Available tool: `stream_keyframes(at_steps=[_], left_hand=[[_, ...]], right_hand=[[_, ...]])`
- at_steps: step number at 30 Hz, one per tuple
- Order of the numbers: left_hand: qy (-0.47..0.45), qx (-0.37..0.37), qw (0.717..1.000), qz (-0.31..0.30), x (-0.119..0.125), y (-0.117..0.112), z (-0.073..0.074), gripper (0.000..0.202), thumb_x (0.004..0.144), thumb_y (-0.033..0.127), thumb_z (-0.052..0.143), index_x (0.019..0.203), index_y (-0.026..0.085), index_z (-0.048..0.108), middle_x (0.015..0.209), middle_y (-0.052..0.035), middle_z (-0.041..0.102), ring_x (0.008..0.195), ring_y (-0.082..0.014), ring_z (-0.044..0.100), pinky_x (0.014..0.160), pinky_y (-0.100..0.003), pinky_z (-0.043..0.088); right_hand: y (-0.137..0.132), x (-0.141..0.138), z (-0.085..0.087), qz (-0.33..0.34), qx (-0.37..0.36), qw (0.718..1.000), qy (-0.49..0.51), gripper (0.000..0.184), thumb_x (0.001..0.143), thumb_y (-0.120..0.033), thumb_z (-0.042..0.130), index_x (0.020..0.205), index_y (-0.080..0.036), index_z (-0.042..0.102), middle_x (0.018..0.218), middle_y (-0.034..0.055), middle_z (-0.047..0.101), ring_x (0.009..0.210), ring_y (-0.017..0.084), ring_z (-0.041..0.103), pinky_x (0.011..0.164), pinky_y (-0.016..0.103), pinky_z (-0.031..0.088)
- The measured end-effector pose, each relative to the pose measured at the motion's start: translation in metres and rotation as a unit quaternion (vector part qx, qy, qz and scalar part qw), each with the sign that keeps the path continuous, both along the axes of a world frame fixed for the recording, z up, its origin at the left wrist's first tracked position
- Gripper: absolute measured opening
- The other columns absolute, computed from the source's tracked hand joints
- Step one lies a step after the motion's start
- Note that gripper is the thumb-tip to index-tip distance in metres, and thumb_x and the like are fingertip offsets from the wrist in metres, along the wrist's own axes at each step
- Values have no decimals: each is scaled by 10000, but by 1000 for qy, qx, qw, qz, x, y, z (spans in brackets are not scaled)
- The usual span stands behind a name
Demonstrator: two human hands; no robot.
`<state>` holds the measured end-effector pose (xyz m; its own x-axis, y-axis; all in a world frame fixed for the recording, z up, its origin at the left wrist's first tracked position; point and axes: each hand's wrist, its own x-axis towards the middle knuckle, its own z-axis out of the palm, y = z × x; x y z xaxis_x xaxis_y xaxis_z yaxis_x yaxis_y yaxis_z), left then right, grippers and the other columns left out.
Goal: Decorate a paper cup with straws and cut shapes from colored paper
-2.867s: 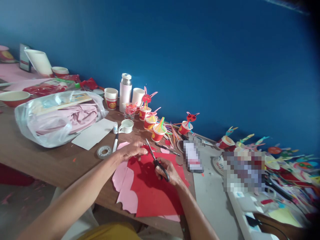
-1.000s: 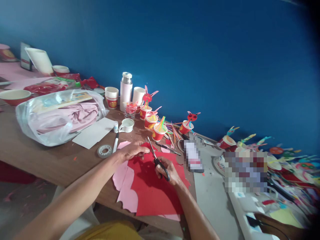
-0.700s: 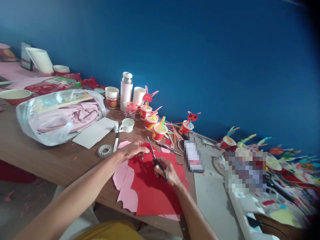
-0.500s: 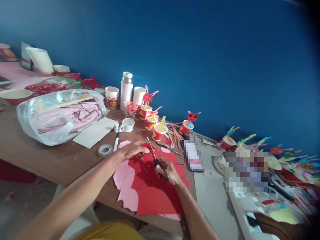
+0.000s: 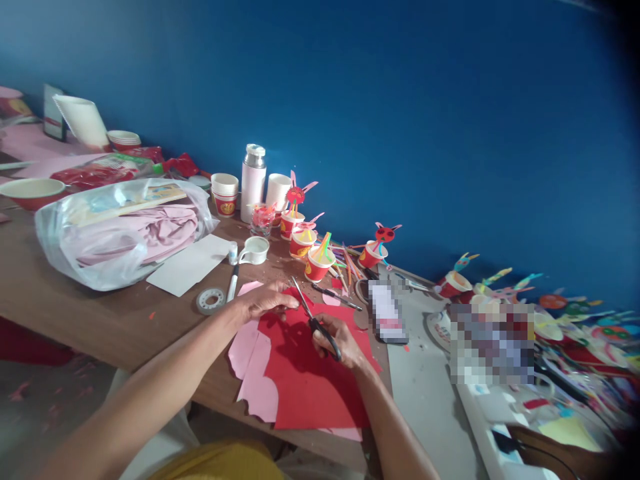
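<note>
My right hand [image 5: 337,340] is closed round the black handles of a pair of scissors [image 5: 306,300], whose narrow blades point up and away from me. My left hand [image 5: 270,301] pinches a small piece of red paper [image 5: 294,293] right by the blades. Below both hands lies a large red paper sheet [image 5: 320,393], with wavy-edged pink paper [image 5: 260,387] showing from under its left side. How far the blades bite into the red piece cannot be made out.
Left of my hands are a tape roll [image 5: 211,301], a marker [image 5: 233,283], a white cup [image 5: 255,250] and a plastic bag [image 5: 125,240]. Beyond stand a thermos [image 5: 253,183] and decorated paper cups [image 5: 319,265]. A phone [image 5: 387,312] and a power strip [image 5: 480,427] lie to the right.
The scissors and my right hand have shifted very slightly, with the blade tips a little further left. My left hand stays almost where it was, still pinching the red paper.
</note>
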<state>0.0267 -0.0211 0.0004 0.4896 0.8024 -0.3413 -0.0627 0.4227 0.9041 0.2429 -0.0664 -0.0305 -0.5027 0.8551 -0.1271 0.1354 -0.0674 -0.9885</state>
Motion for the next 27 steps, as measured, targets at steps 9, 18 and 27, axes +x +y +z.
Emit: stream_keyframes(at_steps=[9,18,27], left_hand=[[15,-1,1000,22,2,-3,3,141,606,218,678,703,137,616,563,19,573,479,-94,499,495,-235,423],[-25,48,998,28,10,-6,7,165,699,281,616,639,143,547,563,31,474,511,-87,434,506,-233,401],[-9,52,997,55,10,1,-4,185,665,295,645,654,143,539,533,51,459,463,-63,422,498,-213,396]], right_hand=[[0,0,2,-9,-2,1000,-5,350,748,-472,605,853,-151,512,541,-37,519,424,77,462,428,198,342],[0,-10,0,-79,5,995,59,384,732,-491,621,875,-155,501,524,-51,501,425,80,456,435,211,374],[-3,-12,0,-64,-7,996,59,424,710,-522,634,872,-152,506,530,-41,517,434,86,468,442,216,376]])
